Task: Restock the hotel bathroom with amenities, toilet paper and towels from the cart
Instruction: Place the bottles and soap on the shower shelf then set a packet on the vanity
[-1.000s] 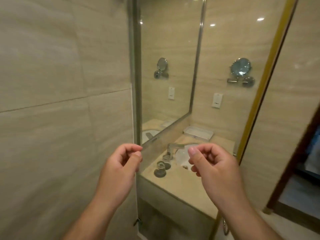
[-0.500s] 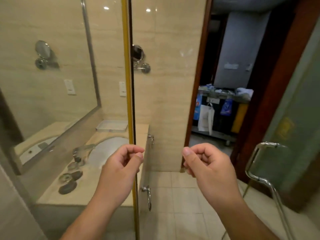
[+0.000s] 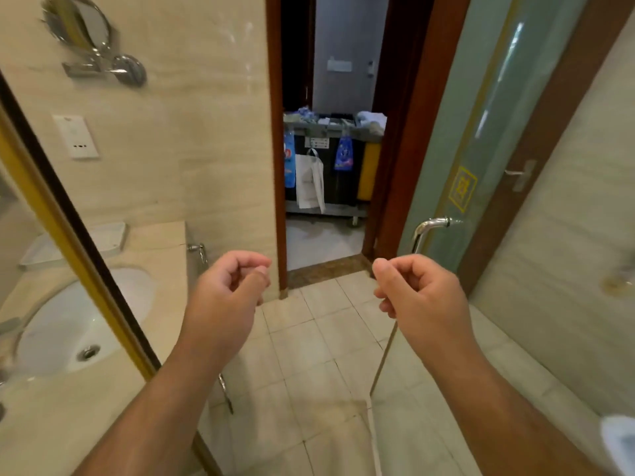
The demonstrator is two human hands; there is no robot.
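Note:
The housekeeping cart stands outside the open doorway, straight ahead. White towels and small supplies lie on its top, and a white bag hangs on its front between blue packs. My left hand and my right hand are raised side by side over the tiled floor. Each has its fingers curled in with the thumb against them, and neither holds anything. Both hands are well short of the cart.
At the left, a vanity counter holds a white sink and a white tray. A gold-edged glass panel slants in front of it. A frosted glass door with a chrome handle stands open at the right.
The view has swung right, from the mirror and sink to the doorway and cart. Both hands have kept the same curled pose in front of me.

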